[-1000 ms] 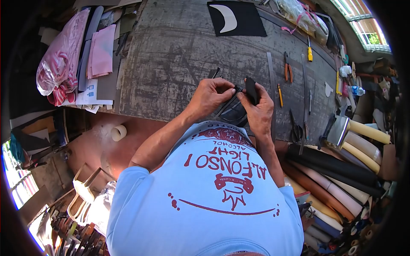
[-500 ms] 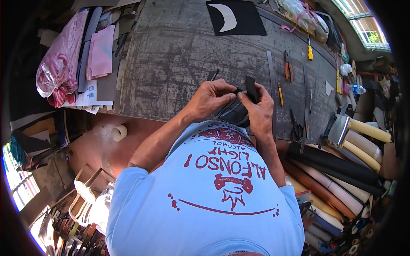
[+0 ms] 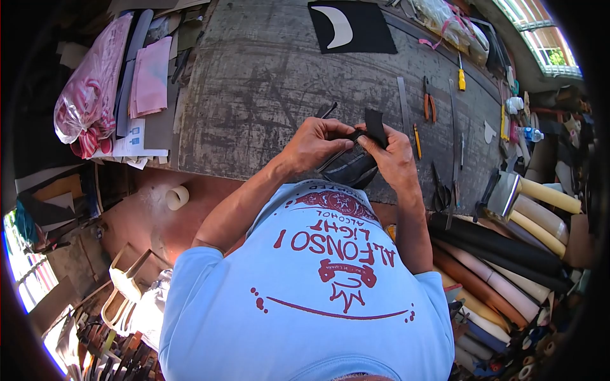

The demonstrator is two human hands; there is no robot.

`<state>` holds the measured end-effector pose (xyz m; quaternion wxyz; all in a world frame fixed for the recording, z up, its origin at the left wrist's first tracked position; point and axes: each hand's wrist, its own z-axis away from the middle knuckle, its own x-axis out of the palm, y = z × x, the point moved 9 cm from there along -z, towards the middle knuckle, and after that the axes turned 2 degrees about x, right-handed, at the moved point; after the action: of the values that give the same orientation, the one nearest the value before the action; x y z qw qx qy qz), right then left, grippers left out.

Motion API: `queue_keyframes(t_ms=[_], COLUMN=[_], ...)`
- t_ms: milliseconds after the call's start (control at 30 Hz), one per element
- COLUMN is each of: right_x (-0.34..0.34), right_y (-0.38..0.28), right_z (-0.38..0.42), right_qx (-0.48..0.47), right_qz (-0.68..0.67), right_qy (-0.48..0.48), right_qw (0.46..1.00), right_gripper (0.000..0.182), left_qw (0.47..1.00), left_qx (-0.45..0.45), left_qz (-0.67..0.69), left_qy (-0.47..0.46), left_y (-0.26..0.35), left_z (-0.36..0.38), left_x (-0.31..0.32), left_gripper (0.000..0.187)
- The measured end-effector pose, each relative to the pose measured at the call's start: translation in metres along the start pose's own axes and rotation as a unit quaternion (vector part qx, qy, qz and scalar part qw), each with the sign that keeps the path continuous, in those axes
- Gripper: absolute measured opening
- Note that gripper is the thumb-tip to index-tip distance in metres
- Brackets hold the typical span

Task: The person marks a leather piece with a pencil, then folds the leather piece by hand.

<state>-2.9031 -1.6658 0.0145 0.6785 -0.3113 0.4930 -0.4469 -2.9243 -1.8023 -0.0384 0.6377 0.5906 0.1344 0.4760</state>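
The left hand [image 3: 319, 141] and right hand [image 3: 393, 152] each pinch the black piece [image 3: 353, 171] with closed fingertips, at the near edge of the tabletop [image 3: 254, 82]. Likely light, pliable, not fragile; grip its upper edge, beside the strip [image 3: 375, 126].

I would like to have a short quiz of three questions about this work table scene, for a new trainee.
1. True or false: the right hand is holding scissors.

2. Choose: which shape shows on the black sheet?
(a) star
(b) crescent
(c) circle

3. Fill in: the handles of the pliers are ____ in colour.

Key:
1. False; it holds a black strip.
2. b
3. orange
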Motion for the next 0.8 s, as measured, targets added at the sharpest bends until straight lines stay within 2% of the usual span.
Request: queue_keyframes(t_ms=[533, 700, 800], right_x=[-0.005, -0.008, -0.006], right_y=[-0.004, 0.014, 0.017], right_z=[-0.005, -0.009, -0.01], right_qx=[-0.013, 0.026, 0.028], right_qz=[0.034, -0.08, -0.123], right_qy=[0.028, 0.032, 0.022], right_qw=[0.999, 0.996, 0.992], right_gripper=[0.019, 0.013, 0.013], left_qw=[0.997, 1.0, 1.0], left_qx=[0.031, -0.012, -0.019], left_qz=[-0.064, -0.002, -0.025], left_qy=[0.01, 0.006, 0.0], left_y=[0.003, -0.001, 0.0], left_z=[-0.004, -0.003, -0.004], left_x=[-0.002, -0.001, -0.001], left_gripper=[0.027, 0.026, 0.026])
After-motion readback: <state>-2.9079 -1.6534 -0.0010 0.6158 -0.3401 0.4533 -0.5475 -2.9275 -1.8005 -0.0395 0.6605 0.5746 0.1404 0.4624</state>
